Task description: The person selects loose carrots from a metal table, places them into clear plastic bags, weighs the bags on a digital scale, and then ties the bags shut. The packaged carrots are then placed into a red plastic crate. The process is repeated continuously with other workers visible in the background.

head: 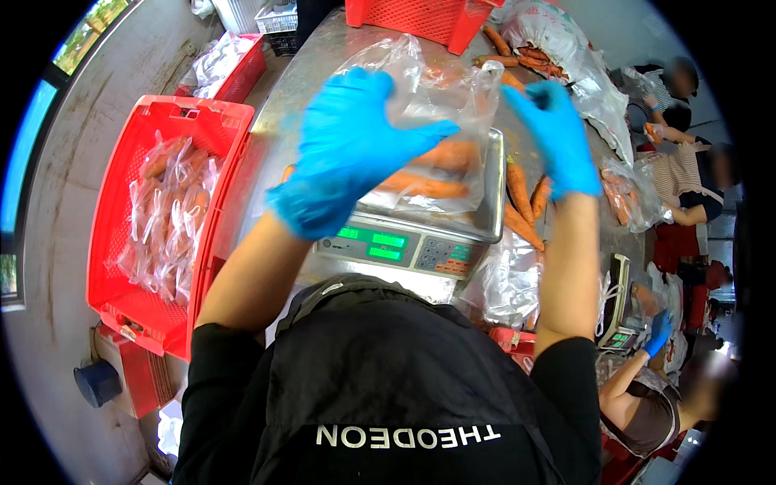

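Note:
A clear plastic bag of carrots (445, 167) lies on the pan of a digital scale (394, 245), whose display glows green. My left hand (357, 139), in a blue glove, is spread over the bag's left side, thumb pointing right; whether its fingertips touch the plastic is not plain. To the bag's upper right is my right hand (548, 130), also blue-gloved, with thumb and fingers apart beside the bag's upper edge. Loose carrots (520, 194) lie right of the scale, near more clear plastic bags (512, 279).
A red crate (233, 151) at the left holds tied bags of carrots. Another red crate (412, 18) stands at the table's far end, beside a white sack (545, 36) of carrots. Several people are at the right, near another scale (615, 303).

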Action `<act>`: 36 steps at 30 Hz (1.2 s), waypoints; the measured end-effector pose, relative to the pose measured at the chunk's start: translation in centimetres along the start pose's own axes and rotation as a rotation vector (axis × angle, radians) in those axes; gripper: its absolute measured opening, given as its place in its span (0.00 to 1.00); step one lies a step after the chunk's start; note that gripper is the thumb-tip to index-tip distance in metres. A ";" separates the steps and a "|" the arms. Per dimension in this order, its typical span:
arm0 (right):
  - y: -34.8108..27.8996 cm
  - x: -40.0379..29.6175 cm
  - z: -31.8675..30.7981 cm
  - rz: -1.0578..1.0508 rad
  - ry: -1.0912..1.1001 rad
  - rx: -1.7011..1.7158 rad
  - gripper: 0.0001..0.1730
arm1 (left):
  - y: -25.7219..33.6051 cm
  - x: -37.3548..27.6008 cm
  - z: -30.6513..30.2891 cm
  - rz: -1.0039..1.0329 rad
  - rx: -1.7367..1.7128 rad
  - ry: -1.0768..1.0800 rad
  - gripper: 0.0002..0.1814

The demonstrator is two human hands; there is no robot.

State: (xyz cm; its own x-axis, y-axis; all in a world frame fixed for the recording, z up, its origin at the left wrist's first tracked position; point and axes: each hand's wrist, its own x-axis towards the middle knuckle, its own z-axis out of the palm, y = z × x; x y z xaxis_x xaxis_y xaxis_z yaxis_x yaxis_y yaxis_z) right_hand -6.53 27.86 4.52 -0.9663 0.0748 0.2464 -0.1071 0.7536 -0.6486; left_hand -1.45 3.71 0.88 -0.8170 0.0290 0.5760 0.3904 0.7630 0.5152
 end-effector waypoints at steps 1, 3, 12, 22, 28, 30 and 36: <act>-0.2 0.8 1.8 -0.019 0.030 -0.186 0.24 | -0.3 0.2 1.8 -0.024 0.040 -0.116 0.20; 3.0 2.5 3.9 0.003 -0.090 -0.344 0.23 | 0.5 1.1 3.5 -0.124 -0.077 -0.296 0.19; 0.2 -3.8 5.2 -0.185 -0.514 0.485 0.13 | 3.1 2.2 -1.7 -0.098 -0.684 -0.415 0.12; 5.0 -13.2 2.9 0.076 -0.656 0.826 0.13 | 2.3 0.4 -0.6 -0.485 -0.947 -0.427 0.14; 5.6 -12.0 -2.0 0.068 0.159 0.432 0.35 | 3.7 -0.5 -1.6 -0.449 -0.923 -0.601 0.11; 3.9 -13.6 -0.9 -0.005 0.029 0.293 0.48 | 3.8 -0.4 -2.3 -0.426 -0.954 -0.599 0.10; 3.5 -15.7 5.5 0.111 -0.078 -0.054 0.37 | 3.4 -1.2 -3.8 -0.522 -0.971 -0.569 0.09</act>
State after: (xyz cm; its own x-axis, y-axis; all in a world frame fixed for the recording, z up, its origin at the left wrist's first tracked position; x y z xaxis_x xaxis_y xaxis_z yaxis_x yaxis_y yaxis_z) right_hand 6.97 25.73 -5.61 -0.9870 0.1101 0.1168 0.0123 0.7774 -0.6288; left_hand 2.44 3.88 4.36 -0.9423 0.3270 -0.0716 -0.0823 -0.0190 0.9964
